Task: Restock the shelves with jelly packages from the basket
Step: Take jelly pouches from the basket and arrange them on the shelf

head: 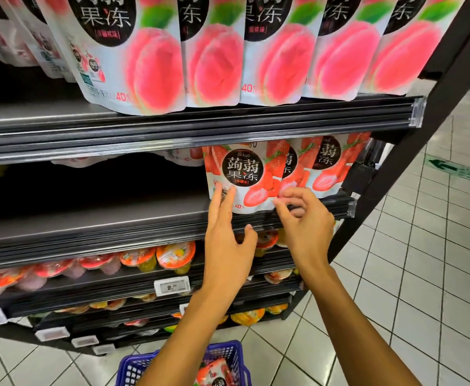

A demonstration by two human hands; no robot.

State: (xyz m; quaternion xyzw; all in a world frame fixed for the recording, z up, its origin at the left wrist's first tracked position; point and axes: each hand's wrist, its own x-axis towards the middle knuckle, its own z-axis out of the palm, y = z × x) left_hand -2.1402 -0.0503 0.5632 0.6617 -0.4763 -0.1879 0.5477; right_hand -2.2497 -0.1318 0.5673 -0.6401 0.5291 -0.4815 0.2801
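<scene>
At six o'clock a blue basket sits on the tiled floor, holding at least one strawberry jelly package, partly hidden behind the left forearm. On the middle shelf, toward three o'clock, a front strawberry package stands upright with two more just beside it at its right. The left hand has its grip apart, fingers flat against the front package's lower left corner. The right hand has curled fingers at the lower right edge; whether its grip is clamped on it I cannot tell. At twelve o'clock, peach packages line the top shelf. Jelly cups fill the lower shelves.
</scene>
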